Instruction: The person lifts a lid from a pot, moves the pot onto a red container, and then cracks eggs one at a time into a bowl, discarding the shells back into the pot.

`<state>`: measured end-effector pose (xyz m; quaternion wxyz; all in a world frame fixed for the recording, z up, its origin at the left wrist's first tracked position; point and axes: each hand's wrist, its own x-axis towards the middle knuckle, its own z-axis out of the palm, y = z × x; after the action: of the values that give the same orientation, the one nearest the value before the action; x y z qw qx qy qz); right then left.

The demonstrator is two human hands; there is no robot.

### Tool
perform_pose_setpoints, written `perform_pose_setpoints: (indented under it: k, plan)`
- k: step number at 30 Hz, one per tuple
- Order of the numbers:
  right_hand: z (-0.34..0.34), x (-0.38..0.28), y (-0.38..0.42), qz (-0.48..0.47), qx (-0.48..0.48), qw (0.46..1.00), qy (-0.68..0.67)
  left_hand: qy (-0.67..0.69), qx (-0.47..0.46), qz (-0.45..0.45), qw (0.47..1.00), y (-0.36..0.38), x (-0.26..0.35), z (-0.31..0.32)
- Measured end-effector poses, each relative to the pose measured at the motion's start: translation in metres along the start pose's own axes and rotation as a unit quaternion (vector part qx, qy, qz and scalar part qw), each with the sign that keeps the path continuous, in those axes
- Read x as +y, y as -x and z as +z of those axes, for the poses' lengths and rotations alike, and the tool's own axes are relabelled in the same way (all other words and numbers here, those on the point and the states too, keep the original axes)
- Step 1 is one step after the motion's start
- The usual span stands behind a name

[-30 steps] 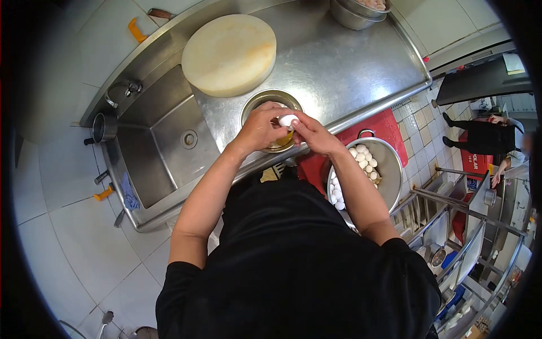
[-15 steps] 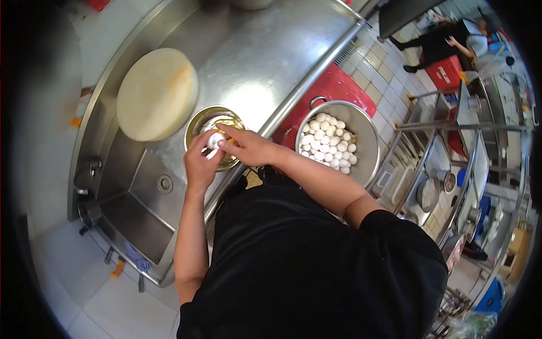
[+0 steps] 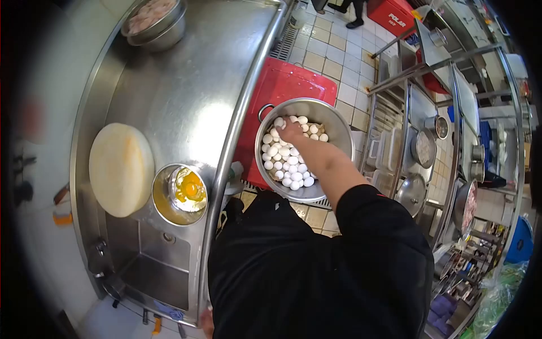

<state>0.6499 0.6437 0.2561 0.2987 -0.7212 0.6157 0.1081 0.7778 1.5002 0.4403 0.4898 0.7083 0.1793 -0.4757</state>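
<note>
My right hand reaches into a large metal pot of white eggs, its fingers curled against an egg near the upper left of the pile. Only a sliver of my left hand shows low down beside the sink counter's edge, its fingers not readable. On the counter a metal bowl holds cracked egg with orange yolk and clear white.
A thick round board leans by the sink. Bowls of pale meat stand at the counter's far end. The pot rests over a red lid. Metal shelving is on the right; a person's legs show at the top.
My hands have parted from the egg they held over the bowl. My right hand has moved into the pot, my left down to the frame's bottom. The view has shifted right.
</note>
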Motion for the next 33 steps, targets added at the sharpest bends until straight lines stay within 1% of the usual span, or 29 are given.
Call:
perform_pose_setpoints:
  k: [2,5,6,7,8,9,10,11,12,13,14,15,16,17,18,19,20,21,22,23,24,25,27,28,29,30,31,32,33]
  plan:
    - [-0.008,-0.010,0.005,0.033,0.015,0.999,0.013,-0.169,0.052,0.077,0.981,-0.019,-0.025,-0.017]
    - [0.008,-0.024,0.010,0.020,0.016,1.000,0.000,-0.387,0.177,0.161,0.891,0.008,-0.075,-0.015]
    - [0.015,-0.025,0.007,0.031,0.027,0.999,0.007,-0.455,0.216,0.179,0.845,0.019,-0.088,-0.007]
    - [0.022,-0.022,0.007,0.010,0.052,0.998,-0.013,-0.523,0.249,0.192,0.792,0.028,-0.100,0.000]
    - [0.040,-0.006,-0.007,-0.029,0.066,0.995,-0.075,-0.590,0.274,0.201,0.732,0.039,-0.105,0.010]
    - [0.046,-0.002,-0.005,-0.078,0.119,0.983,-0.115,-0.653,0.292,0.210,0.667,0.044,-0.110,0.019]
    - [0.049,0.001,-0.005,-0.083,0.149,0.976,-0.134,-0.710,0.305,0.218,0.597,0.044,-0.113,0.031]
    - [0.050,0.003,-0.005,-0.088,0.182,0.967,-0.152,-0.709,0.309,0.212,0.598,0.056,-0.117,0.013]
    - [0.040,0.001,0.004,-0.066,0.193,0.957,-0.208,-0.425,0.394,0.081,0.811,0.056,-0.082,0.029]
    - [0.026,-0.002,0.012,-0.045,0.204,0.942,-0.264,-0.075,0.419,-0.059,0.903,0.072,-0.002,0.099]
    - [0.033,0.013,-0.004,-0.072,0.215,0.915,-0.335,-0.111,0.430,-0.035,0.895,0.073,0.020,0.098]
    - [-0.005,-0.004,0.028,-0.031,0.098,0.839,-0.535,-0.145,0.441,-0.014,0.886,0.072,0.031,0.085]
    - [-0.029,-0.015,0.049,-0.037,0.051,0.816,-0.575,-0.232,0.467,0.092,0.848,0.063,0.031,0.063]
    - [-0.045,-0.020,0.064,-0.040,0.005,0.790,-0.612,-0.316,0.483,0.194,0.793,0.056,0.032,0.042]
    - [-0.052,-0.027,0.074,-0.043,0.000,0.793,-0.608,-0.225,0.493,0.222,0.811,0.046,0.045,0.033]
    - [-0.056,-0.037,0.084,-0.083,-0.033,0.814,-0.574,-0.132,0.497,0.250,0.820,0.029,0.076,0.034]
    - [-0.061,-0.048,0.094,-0.124,-0.064,0.831,-0.539,-0.210,0.474,0.265,0.813,0.018,0.110,0.034]
    - [-0.069,-0.071,0.112,-0.188,-0.076,0.849,-0.489,-0.032,0.437,0.300,0.847,0.003,0.159,0.073]
    - [-0.059,-0.082,0.112,-0.299,-0.081,0.836,-0.454,-0.068,0.396,0.307,0.863,-0.015,0.189,0.078]
    - [-0.062,-0.101,0.126,-0.294,-0.117,0.856,-0.409,-0.079,0.381,0.320,0.864,-0.029,0.230,0.108]
    - [-0.065,-0.121,0.141,-0.296,-0.138,0.862,-0.387,-0.124,0.343,0.376,0.852,-0.047,0.258,0.126]
    - [-0.053,-0.129,0.144,-0.393,-0.094,0.831,-0.382,-0.186,0.321,0.411,0.833,-0.054,0.292,0.158]
    - [-0.061,-0.149,0.162,-0.477,-0.001,0.843,-0.248,-0.209,0.259,0.456,0.826,-0.067,0.345,0.222]
    - [-0.061,-0.155,0.170,-0.470,0.003,0.859,-0.203,-0.236,0.229,0.474,0.816,-0.073,0.363,0.247]
    - [-0.058,-0.156,0.169,-0.476,0.002,0.856,-0.201,-0.245,0.194,0.499,0.808,-0.079,0.377,0.272]
    - [-0.051,-0.154,0.165,-0.474,-0.006,0.867,-0.152,-0.253,0.160,0.523,0.798,-0.083,0.387,0.295]
    - [-0.044,-0.152,0.162,-0.471,-0.013,0.876,-0.102,-0.248,0.122,0.522,0.807,-0.083,0.397,0.319]
    - [-0.041,-0.152,0.161,-0.476,0.010,0.875,-0.084,-0.241,0.085,0.521,0.815,-0.082,0.404,0.339]
    - [-0.043,-0.158,0.161,-0.487,0.007,0.870,-0.080,-0.238,0.054,0.519,0.820,-0.084,0.407,0.355]
